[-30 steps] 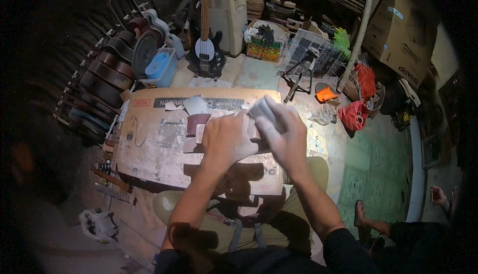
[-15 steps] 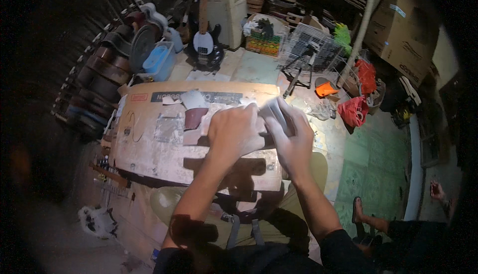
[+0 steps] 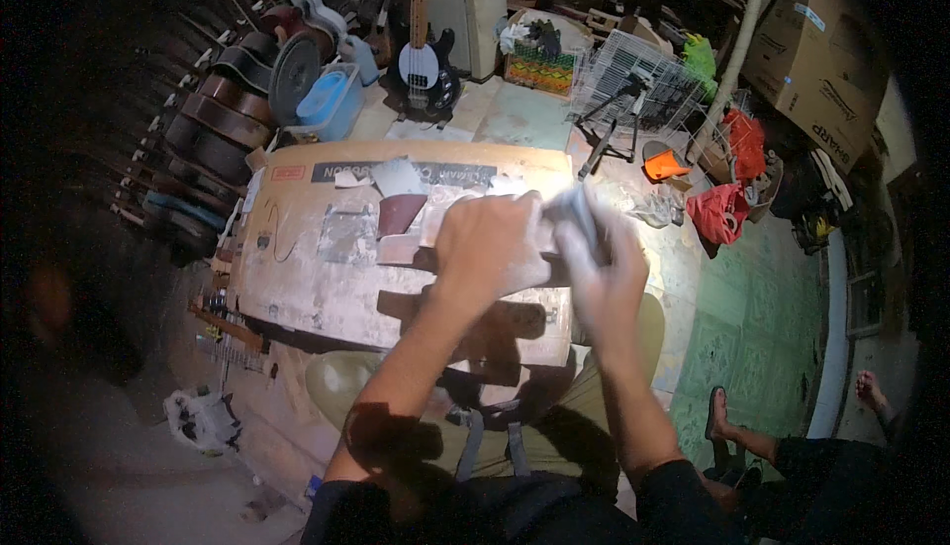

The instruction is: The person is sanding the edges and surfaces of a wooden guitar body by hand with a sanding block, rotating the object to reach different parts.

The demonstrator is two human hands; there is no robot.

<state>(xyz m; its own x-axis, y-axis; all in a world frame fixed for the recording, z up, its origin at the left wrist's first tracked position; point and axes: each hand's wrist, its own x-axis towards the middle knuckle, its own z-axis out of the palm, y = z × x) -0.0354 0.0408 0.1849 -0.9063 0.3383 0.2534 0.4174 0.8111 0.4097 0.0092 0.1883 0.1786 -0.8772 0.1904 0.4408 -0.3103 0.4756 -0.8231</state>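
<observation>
Above the right part of the cardboard sheet (image 3: 287, 293), a grey block (image 3: 582, 213) is being grasped by the right hand (image 3: 609, 258), with thumb and fingers being set on opposite sides, seemingly for a firm hold. Just beside it, over the sheet's middle right, the left hand (image 3: 490, 248) is being held with its fingers curled under; its underside is being hidden, so whether anything is being clasped cannot be told. Both are being held above the sheet, presumably so that room is being left around the block. The block is being shown as narrow and blue-grey; its edges are being smeared by blur. Near the sheet's far edge, a dark red piece (image 3: 401, 213) and a pale grey scrap (image 3: 399, 177) are being supported, perhaps for easy reach.
</observation>
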